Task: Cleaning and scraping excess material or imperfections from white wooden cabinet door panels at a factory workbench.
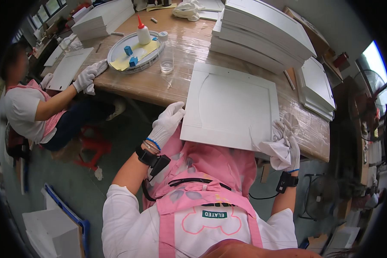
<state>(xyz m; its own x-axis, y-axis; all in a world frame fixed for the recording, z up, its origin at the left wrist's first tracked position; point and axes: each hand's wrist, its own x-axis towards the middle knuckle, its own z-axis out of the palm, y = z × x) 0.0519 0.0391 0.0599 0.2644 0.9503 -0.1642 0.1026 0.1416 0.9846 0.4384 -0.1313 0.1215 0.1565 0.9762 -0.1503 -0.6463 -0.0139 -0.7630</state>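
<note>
A flat white panel [234,103] with an arched groove on its face lies at the near edge of the table, its lower edge jutting out over my lap. My left hand [167,122], in a white knit glove, grips the panel's left edge with bent fingers. At the panel's lower right corner, my gloved right hand [294,152] clutches a crumpled white cloth [279,142]. The cloth covers most of that hand's fingers and rests against the panel.
Tall stacks of white panels [262,36] stand behind, with a smaller stack [316,86] at right. A round tray [116,64] holds a red-tipped glue bottle [144,36] and blue blocks [128,50]; a clear bottle [166,56] stands beside it. A gloved co-worker [30,103] sits at left.
</note>
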